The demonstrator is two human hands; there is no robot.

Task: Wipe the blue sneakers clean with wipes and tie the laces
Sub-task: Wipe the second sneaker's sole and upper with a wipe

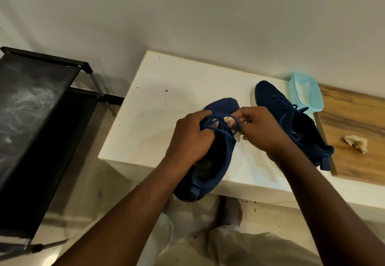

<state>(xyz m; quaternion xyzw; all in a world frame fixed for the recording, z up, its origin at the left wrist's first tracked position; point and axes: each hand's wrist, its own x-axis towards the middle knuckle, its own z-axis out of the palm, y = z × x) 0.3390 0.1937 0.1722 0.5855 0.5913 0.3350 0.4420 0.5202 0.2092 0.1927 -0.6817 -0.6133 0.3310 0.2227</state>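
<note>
Tying step: your left hand [191,138] and right hand [261,131] pinch the laces [215,118] between them; next likely needs an even outward pull.

Single wide-angle view from a camera worn on the person's head, aimed forward and steeply down. The left forearm [133,203] and right forearm [312,192] enter from the bottom edge. The left grip [193,136] and right grip [260,130] meet close under the lens, near the frame's centre. A white surface [158,90] fills the middle, with the wall [208,15] above. The floor [116,192] and the person's legs [250,247] lie below. A black rack [41,119] slants along the left edge.
</note>
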